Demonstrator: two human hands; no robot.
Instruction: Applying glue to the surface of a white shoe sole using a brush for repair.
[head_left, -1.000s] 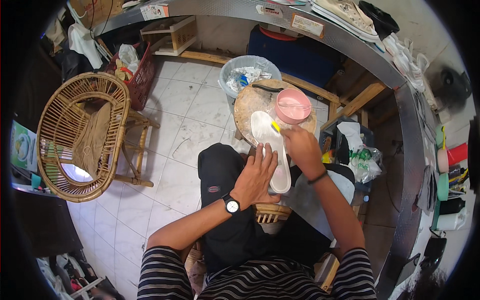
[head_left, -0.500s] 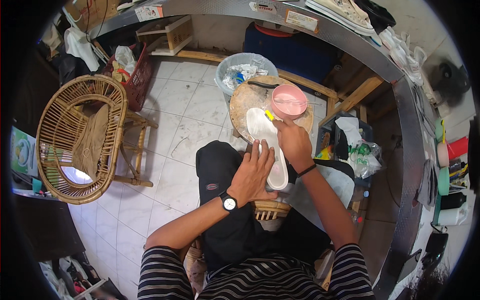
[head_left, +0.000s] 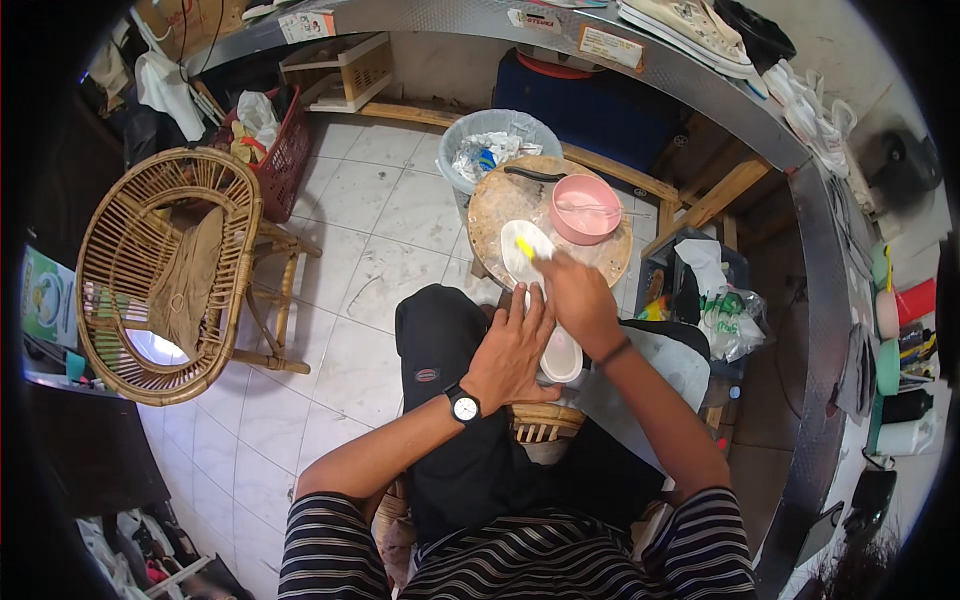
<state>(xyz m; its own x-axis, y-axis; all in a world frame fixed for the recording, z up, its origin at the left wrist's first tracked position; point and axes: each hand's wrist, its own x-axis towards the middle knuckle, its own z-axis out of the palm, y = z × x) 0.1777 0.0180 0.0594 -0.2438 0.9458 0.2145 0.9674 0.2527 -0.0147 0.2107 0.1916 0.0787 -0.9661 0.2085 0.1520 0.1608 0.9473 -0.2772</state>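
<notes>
The rattan chair [head_left: 243, 280] stands at nine o'clock of the view, well apart from the hands, with a brown cloth [head_left: 185, 280] on its seat. The round tabletop [head_left: 490, 215] lies at one o'clock, and the lined bin [head_left: 449, 165] stands just beyond its eleven o'clock edge. The white sole [head_left: 520, 265] reaches from the tabletop's seven o'clock part down past its six o'clock edge, its middle hidden by the hands. The right hand [head_left: 580, 305] crosses above it, fingers curled in a pinch on the yellow tool; the left hand [head_left: 510, 350] spreads against it, fingers side by side, thumb apart. On the tabletop, the pink bowl [head_left: 583, 238] sits at two o'clock and a black curved tool [head_left: 533, 175] at eleven. Smallest, the yellow tool [head_left: 524, 246] shows over the sole's far end.
</notes>
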